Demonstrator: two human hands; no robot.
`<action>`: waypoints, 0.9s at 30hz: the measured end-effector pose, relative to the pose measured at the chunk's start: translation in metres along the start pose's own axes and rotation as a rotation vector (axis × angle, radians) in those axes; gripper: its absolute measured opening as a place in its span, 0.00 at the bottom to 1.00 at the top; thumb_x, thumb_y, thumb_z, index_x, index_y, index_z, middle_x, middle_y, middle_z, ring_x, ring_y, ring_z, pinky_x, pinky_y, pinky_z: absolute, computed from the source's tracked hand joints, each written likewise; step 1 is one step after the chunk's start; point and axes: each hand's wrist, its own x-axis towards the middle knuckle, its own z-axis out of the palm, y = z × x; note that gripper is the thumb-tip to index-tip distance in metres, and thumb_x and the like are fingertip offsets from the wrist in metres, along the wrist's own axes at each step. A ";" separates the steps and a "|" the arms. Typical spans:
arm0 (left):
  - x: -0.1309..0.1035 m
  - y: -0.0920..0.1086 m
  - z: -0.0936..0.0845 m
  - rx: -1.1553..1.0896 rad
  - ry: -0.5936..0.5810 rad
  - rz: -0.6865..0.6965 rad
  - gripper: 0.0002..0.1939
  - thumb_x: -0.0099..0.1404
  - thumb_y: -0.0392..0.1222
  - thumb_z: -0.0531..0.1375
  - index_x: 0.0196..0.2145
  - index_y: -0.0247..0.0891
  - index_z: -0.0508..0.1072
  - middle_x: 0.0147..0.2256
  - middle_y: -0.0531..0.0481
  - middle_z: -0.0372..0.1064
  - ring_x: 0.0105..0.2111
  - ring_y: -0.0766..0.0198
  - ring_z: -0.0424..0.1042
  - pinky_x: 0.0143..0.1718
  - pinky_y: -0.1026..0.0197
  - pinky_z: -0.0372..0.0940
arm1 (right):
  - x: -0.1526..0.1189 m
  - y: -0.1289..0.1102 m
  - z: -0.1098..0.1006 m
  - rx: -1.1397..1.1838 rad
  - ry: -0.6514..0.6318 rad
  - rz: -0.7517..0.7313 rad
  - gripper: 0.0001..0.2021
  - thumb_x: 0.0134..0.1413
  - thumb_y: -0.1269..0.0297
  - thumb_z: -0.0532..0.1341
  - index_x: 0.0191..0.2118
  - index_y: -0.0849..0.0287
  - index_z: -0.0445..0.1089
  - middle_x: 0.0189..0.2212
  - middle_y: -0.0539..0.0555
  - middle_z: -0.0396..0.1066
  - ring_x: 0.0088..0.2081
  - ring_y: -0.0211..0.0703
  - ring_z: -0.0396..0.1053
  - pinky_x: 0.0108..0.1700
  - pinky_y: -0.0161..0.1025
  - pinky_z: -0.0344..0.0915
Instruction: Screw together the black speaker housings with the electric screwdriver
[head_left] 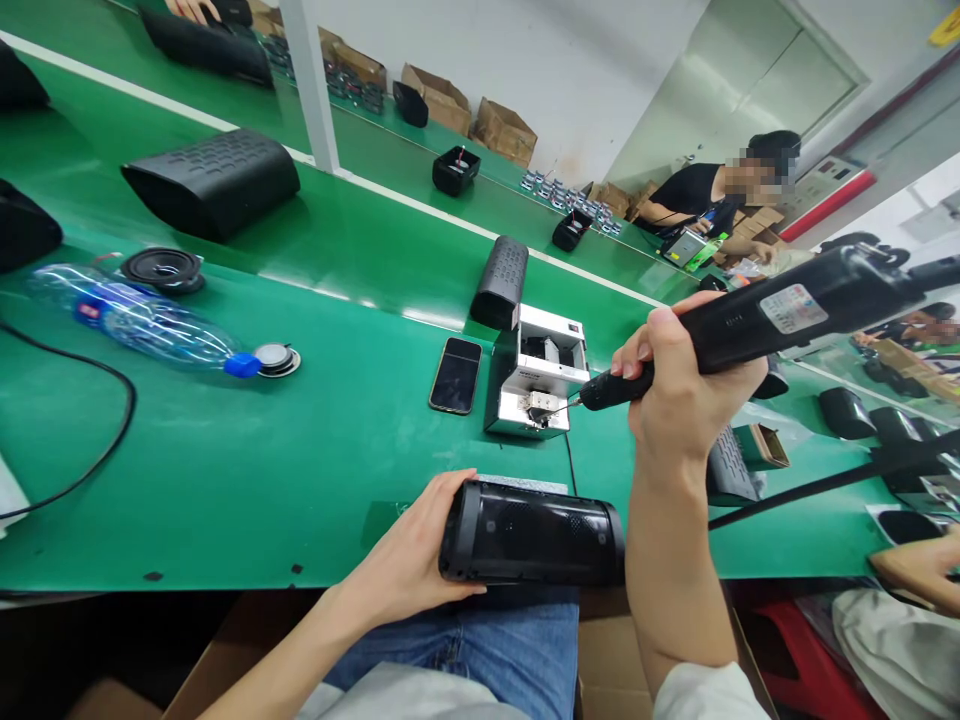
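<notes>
My right hand point(675, 385) is wrapped round a black electric screwdriver point(757, 325), held tilted with its bit pointing left and down. The bit's tip reaches the front of a white and black screw feeder point(541, 385); whether a screw sits on it is too small to tell. With my left hand point(420, 545) I grip the left end of a black speaker housing point(536, 532), which lies on its side at the table's front edge. A phone point(456, 376) lies left of the feeder.
On the green table point(337, 500) a plastic bottle point(150, 320), a round speaker driver point(162, 269) and a black cable point(124, 430) are at left. Dark housings point(217, 180) stand on the conveyor behind. A co-worker point(712, 195) sits across; another person's arm point(919, 570) is at right.
</notes>
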 end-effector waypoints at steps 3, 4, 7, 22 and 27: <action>0.000 -0.001 0.000 0.012 0.001 0.010 0.67 0.56 0.37 0.86 0.80 0.56 0.52 0.75 0.38 0.65 0.74 0.32 0.72 0.75 0.31 0.72 | 0.003 0.002 0.002 0.011 -0.002 -0.004 0.10 0.57 0.66 0.75 0.35 0.53 0.72 0.18 0.40 0.65 0.15 0.37 0.63 0.21 0.39 0.65; 0.001 -0.001 0.000 0.019 0.001 0.011 0.67 0.56 0.37 0.86 0.80 0.56 0.52 0.75 0.37 0.65 0.74 0.32 0.72 0.75 0.30 0.72 | 0.004 0.003 0.003 0.013 -0.002 -0.004 0.10 0.57 0.66 0.74 0.35 0.53 0.72 0.17 0.40 0.64 0.15 0.37 0.62 0.20 0.39 0.64; 0.001 0.000 0.000 0.028 -0.003 0.013 0.64 0.58 0.38 0.85 0.79 0.53 0.53 0.74 0.36 0.66 0.74 0.31 0.71 0.75 0.30 0.72 | 0.004 0.004 0.003 0.010 -0.014 0.017 0.10 0.56 0.67 0.74 0.34 0.53 0.72 0.17 0.39 0.63 0.15 0.37 0.61 0.20 0.38 0.62; 0.001 0.003 0.000 0.029 -0.013 0.009 0.66 0.56 0.36 0.86 0.78 0.53 0.52 0.74 0.37 0.65 0.74 0.32 0.71 0.74 0.33 0.72 | -0.037 -0.072 -0.007 0.105 -0.016 0.127 0.13 0.52 0.73 0.74 0.38 0.51 0.73 0.19 0.37 0.59 0.15 0.32 0.50 0.16 0.36 0.53; 0.001 0.003 0.000 0.024 -0.014 0.016 0.66 0.55 0.37 0.87 0.78 0.53 0.52 0.74 0.37 0.65 0.73 0.33 0.72 0.74 0.33 0.72 | -0.045 -0.069 -0.008 0.120 -0.061 0.125 0.13 0.54 0.76 0.72 0.39 0.53 0.72 0.19 0.37 0.61 0.14 0.32 0.53 0.17 0.34 0.54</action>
